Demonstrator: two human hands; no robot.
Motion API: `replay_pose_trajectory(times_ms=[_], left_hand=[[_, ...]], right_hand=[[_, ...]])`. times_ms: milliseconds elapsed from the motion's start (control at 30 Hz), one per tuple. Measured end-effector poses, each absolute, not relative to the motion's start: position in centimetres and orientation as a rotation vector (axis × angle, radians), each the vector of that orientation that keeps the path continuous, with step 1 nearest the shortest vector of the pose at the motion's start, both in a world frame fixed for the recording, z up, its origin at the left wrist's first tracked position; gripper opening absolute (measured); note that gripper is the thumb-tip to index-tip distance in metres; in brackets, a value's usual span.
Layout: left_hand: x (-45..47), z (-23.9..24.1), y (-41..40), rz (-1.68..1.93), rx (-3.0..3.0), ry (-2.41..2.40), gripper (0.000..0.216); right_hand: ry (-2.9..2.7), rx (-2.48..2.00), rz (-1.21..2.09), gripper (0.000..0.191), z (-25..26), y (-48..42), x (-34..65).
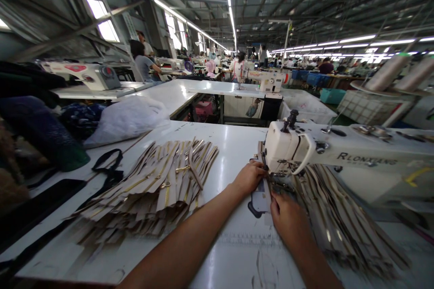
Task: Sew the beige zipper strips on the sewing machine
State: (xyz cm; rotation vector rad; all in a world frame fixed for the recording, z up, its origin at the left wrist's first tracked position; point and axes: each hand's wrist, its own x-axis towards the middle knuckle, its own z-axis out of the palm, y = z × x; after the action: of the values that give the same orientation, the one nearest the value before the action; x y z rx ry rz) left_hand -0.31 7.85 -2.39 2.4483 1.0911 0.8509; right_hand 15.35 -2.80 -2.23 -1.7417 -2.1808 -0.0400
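Note:
A white sewing machine (pixel 288 144) stands on the right, its head over a metal plate (pixel 259 201) on the table. My left hand (pixel 250 177) is just left of the needle area, its fingers together and pressed down on a narrow beige zipper strip (pixel 267 195). Nearer to me, my right hand (pixel 290 214) pinches the same strip between thumb and fingers; the grip is partly hidden. A thick pile of beige zippers (pixel 169 176) with gold teeth and metal pulls lies left of my arms. More zippers (pixel 342 216) lie in a heap under the machine arm.
Black straps (pixel 108 167) and a white plastic bag (pixel 132 115) lie at the left. A second table (pixel 162 92) with another sewing machine (pixel 267 79) stands ahead, beside a white bin (pixel 305 106). Large thread cones (pixel 386 72) rise at the right. A person (pixel 144 61) sits farther back.

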Motion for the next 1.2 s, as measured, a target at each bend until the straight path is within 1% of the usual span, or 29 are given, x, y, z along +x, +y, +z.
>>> replay_pose_trajectory(times_ms=[133,200,267,333,367,433,567,633,800,1033,1200], left_hand=[[-0.2,-1.7,7.1,0.810,2.478,1.144,0.020],[0.1,-0.6,6.0,0.758,2.462,1.301,0.020],[0.4,0.6,4.6,0.638,2.441,1.508,0.019],[0.6,1.8,3.0,0.463,2.444,1.599,0.018],[0.7,2.3,2.3,0.400,2.462,1.571,0.017],[0.6,2.7,1.2,0.387,2.532,1.400,0.016],[-0.4,1.9,0.5,0.545,2.672,0.974,0.028],[-1.0,1.2,0.6,0.587,2.682,0.877,0.027],[-1.4,0.4,0.6,0.623,2.687,0.836,0.020],[-1.3,0.1,0.6,0.634,2.733,0.831,0.021],[-1.3,-0.2,0.5,0.632,2.760,0.840,0.022]], right_hand=[[-2.201,-1.752,-0.047,0.036,-2.1,-2.8,15.3],[-2.210,-1.745,-0.055,0.036,-1.9,-2.9,15.3],[-2.204,-1.733,-0.066,0.037,-1.8,-3.0,15.2],[-2.176,-1.713,-0.054,0.036,-1.8,-3.1,15.3],[-2.156,-1.697,-0.034,0.034,-1.8,-3.2,15.4],[-2.118,-1.654,0.027,0.030,-1.9,-3.3,15.8],[-2.060,-1.582,0.123,0.020,-2.4,-3.7,16.7],[-2.046,-1.551,0.130,0.016,-2.6,-3.8,17.0],[-2.037,-1.490,0.106,0.011,-3.0,-4.3,17.2],[-2.126,-1.491,0.050,0.015,-2.7,-5.0,17.0],[-2.135,-1.491,-0.014,0.012,-2.6,-5.2,16.9]])
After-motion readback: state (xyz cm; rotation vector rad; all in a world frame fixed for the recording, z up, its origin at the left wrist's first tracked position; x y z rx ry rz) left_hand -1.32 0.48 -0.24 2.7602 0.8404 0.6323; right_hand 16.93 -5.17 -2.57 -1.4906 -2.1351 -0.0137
